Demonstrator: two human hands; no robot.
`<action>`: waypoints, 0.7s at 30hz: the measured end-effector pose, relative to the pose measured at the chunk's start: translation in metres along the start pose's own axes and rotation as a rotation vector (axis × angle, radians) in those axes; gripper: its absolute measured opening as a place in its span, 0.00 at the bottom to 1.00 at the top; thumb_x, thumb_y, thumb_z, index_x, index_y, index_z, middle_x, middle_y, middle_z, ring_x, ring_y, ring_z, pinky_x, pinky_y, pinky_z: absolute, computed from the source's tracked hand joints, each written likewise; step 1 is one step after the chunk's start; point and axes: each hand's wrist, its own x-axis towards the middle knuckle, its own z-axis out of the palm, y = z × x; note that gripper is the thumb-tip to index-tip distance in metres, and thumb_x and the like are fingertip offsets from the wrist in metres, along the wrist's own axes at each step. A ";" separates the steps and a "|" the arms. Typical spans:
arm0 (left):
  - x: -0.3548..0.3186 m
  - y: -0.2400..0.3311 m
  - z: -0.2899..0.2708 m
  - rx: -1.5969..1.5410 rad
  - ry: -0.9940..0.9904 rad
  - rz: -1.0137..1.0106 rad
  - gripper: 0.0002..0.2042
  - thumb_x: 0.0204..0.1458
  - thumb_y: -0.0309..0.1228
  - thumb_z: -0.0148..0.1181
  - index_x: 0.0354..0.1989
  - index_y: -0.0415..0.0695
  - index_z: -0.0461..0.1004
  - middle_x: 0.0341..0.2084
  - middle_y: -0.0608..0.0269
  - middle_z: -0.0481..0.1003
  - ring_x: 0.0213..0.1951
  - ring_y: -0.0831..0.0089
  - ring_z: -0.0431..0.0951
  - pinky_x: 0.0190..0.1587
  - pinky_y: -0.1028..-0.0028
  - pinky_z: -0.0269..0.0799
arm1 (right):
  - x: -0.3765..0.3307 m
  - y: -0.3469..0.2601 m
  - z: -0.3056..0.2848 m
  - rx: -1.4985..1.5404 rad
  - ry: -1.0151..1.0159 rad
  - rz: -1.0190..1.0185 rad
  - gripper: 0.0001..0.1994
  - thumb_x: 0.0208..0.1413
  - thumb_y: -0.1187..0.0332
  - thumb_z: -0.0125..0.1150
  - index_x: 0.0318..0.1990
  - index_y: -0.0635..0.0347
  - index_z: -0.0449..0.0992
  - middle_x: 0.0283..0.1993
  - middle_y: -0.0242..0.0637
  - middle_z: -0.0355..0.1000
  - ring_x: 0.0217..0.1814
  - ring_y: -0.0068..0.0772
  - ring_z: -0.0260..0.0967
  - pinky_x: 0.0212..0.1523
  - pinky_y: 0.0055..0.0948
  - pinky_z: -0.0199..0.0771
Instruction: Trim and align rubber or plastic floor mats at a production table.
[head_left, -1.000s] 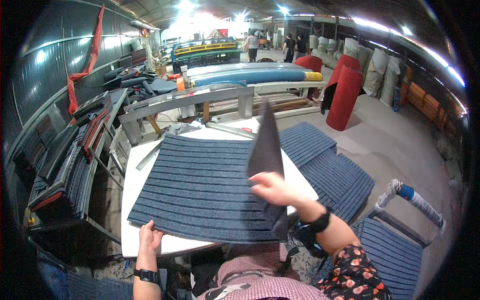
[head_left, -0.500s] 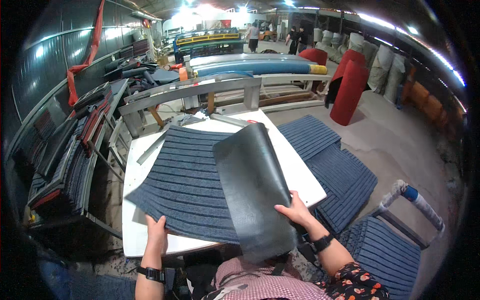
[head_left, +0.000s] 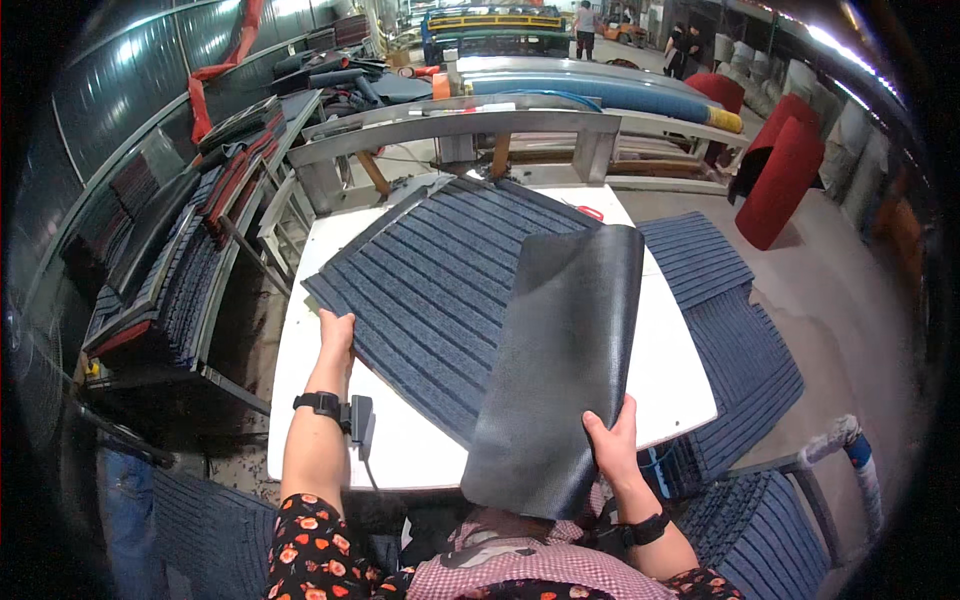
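Workshop clutter rings the white bench (head_left: pixel 330 240) in the head view. Since half a second ago the blue ribbed mat's (head_left: pixel 440 280) folded-over black rubber underside (head_left: pixel 560 370) has swung lower, toward flat. The right hand (head_left: pixel 612 452) has its fingers (head_left: pixel 598 432) clamped on that flap's near edge; the left hand (head_left: pixel 337 333) presses flat on the mat's left border.

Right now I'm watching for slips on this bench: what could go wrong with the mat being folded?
The right hand grips only the edge of the folded-over flap, so it may slip and flop back. The left hand pins just one edge of the mat, which could slide on the white table. The mat's near part overhangs the table edge and may drag.
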 end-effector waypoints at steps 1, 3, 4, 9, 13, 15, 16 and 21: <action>0.004 -0.003 -0.004 0.024 0.087 0.011 0.24 0.47 0.15 0.44 0.55 0.32 0.50 0.50 0.46 0.62 0.49 0.60 0.67 0.50 0.66 0.66 | -0.001 0.005 0.000 0.034 -0.008 0.016 0.25 0.48 0.75 0.56 0.52 0.72 0.54 0.47 0.45 0.62 0.46 0.32 0.62 0.48 0.29 0.64; -0.009 -0.009 0.008 -0.063 0.040 -0.006 0.23 0.48 0.16 0.44 0.55 0.31 0.52 0.50 0.46 0.63 0.49 0.60 0.67 0.49 0.66 0.66 | 0.003 0.012 -0.009 0.060 0.020 0.058 0.26 0.48 0.74 0.56 0.53 0.71 0.53 0.48 0.46 0.62 0.47 0.33 0.62 0.48 0.29 0.64; -0.019 -0.012 0.012 -0.153 0.010 -0.019 0.21 0.49 0.16 0.43 0.54 0.31 0.53 0.49 0.47 0.64 0.48 0.60 0.68 0.49 0.66 0.66 | 0.006 0.013 -0.014 0.055 0.034 0.062 0.26 0.48 0.74 0.56 0.53 0.71 0.53 0.48 0.46 0.62 0.47 0.33 0.62 0.48 0.29 0.64; -0.004 -0.005 0.003 -0.096 0.021 0.029 0.18 0.51 0.18 0.44 0.52 0.29 0.56 0.41 0.47 0.69 0.41 0.60 0.74 0.40 0.64 0.72 | 0.005 0.010 -0.007 0.139 0.000 0.082 0.28 0.49 0.73 0.56 0.55 0.71 0.50 0.49 0.46 0.61 0.49 0.34 0.61 0.50 0.30 0.63; -0.011 0.007 0.008 -0.066 0.065 -0.016 0.19 0.50 0.19 0.45 0.51 0.26 0.54 0.44 0.42 0.66 0.41 0.59 0.73 0.38 0.64 0.73 | 0.006 0.019 -0.004 0.090 0.007 0.088 0.29 0.49 0.73 0.56 0.56 0.72 0.49 0.50 0.47 0.60 0.50 0.34 0.60 0.52 0.30 0.61; 0.010 -0.029 -0.008 -0.052 0.040 0.048 0.21 0.50 0.20 0.46 0.52 0.25 0.52 0.44 0.41 0.65 0.41 0.59 0.73 0.38 0.65 0.73 | 0.005 0.024 0.000 0.144 0.021 0.089 0.29 0.49 0.73 0.57 0.56 0.71 0.50 0.50 0.47 0.60 0.50 0.35 0.60 0.52 0.31 0.61; 0.008 -0.025 -0.010 -0.037 -0.004 0.118 0.22 0.50 0.21 0.47 0.52 0.24 0.50 0.45 0.40 0.64 0.42 0.58 0.72 0.38 0.65 0.73 | 0.006 0.020 -0.003 0.171 0.020 0.097 0.28 0.49 0.73 0.56 0.55 0.71 0.51 0.49 0.46 0.60 0.50 0.35 0.59 0.52 0.30 0.61; -0.001 0.008 0.014 0.096 0.069 -0.095 0.25 0.49 0.21 0.49 0.52 0.23 0.47 0.44 0.37 0.64 0.41 0.57 0.72 0.38 0.65 0.72 | 0.008 0.013 -0.004 0.091 0.028 0.061 0.26 0.50 0.75 0.55 0.55 0.70 0.52 0.49 0.45 0.60 0.49 0.33 0.59 0.51 0.29 0.61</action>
